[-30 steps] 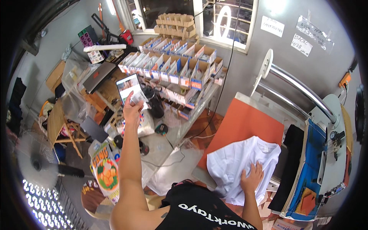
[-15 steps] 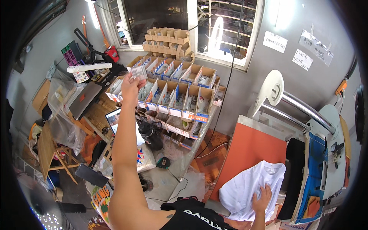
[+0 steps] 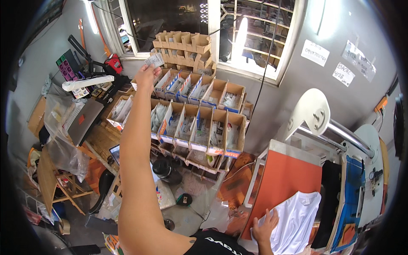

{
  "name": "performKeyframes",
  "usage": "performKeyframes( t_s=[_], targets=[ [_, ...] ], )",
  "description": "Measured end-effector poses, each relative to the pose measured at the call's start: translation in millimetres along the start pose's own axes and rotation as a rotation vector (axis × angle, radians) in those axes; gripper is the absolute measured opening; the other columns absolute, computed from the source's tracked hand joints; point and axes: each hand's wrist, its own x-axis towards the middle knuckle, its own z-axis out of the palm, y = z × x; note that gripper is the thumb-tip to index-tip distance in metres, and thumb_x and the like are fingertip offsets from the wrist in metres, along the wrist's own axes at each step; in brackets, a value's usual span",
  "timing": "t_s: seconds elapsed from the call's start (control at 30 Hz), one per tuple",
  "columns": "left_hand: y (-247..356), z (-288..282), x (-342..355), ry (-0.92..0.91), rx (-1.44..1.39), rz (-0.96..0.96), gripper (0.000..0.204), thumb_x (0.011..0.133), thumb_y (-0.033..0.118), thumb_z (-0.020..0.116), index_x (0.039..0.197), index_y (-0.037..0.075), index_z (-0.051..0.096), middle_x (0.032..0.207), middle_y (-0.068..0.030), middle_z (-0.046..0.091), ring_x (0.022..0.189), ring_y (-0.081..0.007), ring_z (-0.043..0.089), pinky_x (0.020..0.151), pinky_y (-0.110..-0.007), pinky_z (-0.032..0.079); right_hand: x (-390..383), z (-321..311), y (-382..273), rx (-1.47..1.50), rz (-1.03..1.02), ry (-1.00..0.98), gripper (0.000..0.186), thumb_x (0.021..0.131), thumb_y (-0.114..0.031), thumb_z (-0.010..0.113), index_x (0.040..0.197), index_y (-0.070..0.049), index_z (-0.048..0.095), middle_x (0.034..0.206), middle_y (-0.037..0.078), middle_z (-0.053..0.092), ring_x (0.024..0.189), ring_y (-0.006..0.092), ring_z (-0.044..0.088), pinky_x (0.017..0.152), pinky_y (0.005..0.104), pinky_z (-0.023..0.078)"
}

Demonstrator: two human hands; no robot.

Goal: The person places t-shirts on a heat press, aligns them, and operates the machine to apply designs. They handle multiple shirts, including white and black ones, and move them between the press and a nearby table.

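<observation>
My left hand [image 3: 147,75] is stretched out over the cardboard bins, its fingers pinching a small clear packet [image 3: 154,60] with dark print on it. Below and beside that hand stand two rows of cardboard bins [image 3: 216,148], filled with more clear sheets or packets. A white T-shirt [image 3: 297,219] lies on the orange pad [image 3: 293,170] of a heat press at my right. Over the shirt's left edge is my right hand [image 3: 264,227], fingers apart and nothing in them; whether it touches the cloth I cannot tell.
Smaller cardboard trays [image 3: 182,42] are stacked behind the bins by the window. A black bottle [image 3: 166,171] stands in front of the bins. A laptop [image 3: 87,121] is on the left table. The press's white upper part [image 3: 310,112] rises behind the orange pad.
My left hand has moved farther back over the bins with the packet, toward the stacked trays. My right hand has slid left from the shirt's middle to its edge. The view has shifted.
</observation>
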Motion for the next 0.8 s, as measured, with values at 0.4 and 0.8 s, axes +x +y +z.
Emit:
performKeyframes(
  t_s=[0.4, 0.8],
  targets=[
    [-7.3, 30.1, 162.9, 0.371, 0.797, 0.442, 0.021, 0.079, 0.015, 0.079, 0.089, 0.004, 0.064, 0.081, -0.0123, 0.071, 0.073, -0.0252, 0.072, 0.072, -0.035, 0.055, -6.5, 31.9, -6.0, -0.262, 0.008, -0.104, 0.077, 0.089, -0.044, 0.061, 0.15, -0.005, 0.035, 0.154, 0.031, 0.026, 0.147, 0.0465, 0.017, 0.117, 0.0636, 0.008],
    [-6.2, 74.7, 223.1, 0.351, 1.095, 0.448, 0.022, 0.085, 0.028, 0.073, 0.099, 0.012, 0.072, 0.102, -0.0168, 0.073, 0.101, -0.0352, 0.069, 0.091, -0.043, 0.053, -1.3, 23.7, -12.3, -0.275, -0.041, -0.083, 0.076, 0.088, -0.043, 0.062, 0.148, -0.005, 0.037, 0.153, 0.03, 0.03, 0.145, 0.0486, 0.022, 0.115, 0.0665, 0.015]
  ],
)
